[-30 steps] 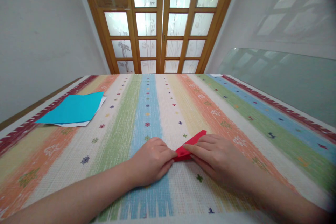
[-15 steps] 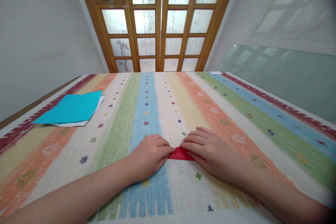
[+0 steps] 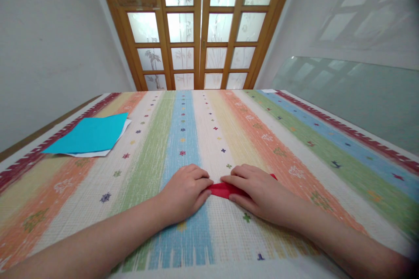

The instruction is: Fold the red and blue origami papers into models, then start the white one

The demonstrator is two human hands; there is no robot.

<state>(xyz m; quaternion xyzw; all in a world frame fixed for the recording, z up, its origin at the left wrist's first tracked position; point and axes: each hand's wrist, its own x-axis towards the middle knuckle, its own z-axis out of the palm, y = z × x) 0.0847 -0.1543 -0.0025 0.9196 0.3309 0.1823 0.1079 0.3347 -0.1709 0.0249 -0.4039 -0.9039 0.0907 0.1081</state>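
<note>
A piece of folded red paper (image 3: 221, 189) lies low over the striped tablecloth (image 3: 209, 244), between my two hands. My left hand (image 3: 187, 194) pinches its left end with thumb and fingertips. Over its right part rests my right hand (image 3: 255, 189), thumb at the near edge and fingers bent across the top. A small red tip shows beyond the back of the right hand; the paper's middle is hidden under that hand.
Bright blue paper (image 3: 90, 134) lies on white sheets (image 3: 94, 154) at the table's left side. A glass panel (image 3: 353, 96) leans by the right wall. Wooden doors (image 3: 198, 30) with frosted panes stand beyond the table's far edge.
My right hand has shifted slightly left along the red paper. More of the paper now shows, including a tip beyond the right hand. The left hand has barely moved.
</note>
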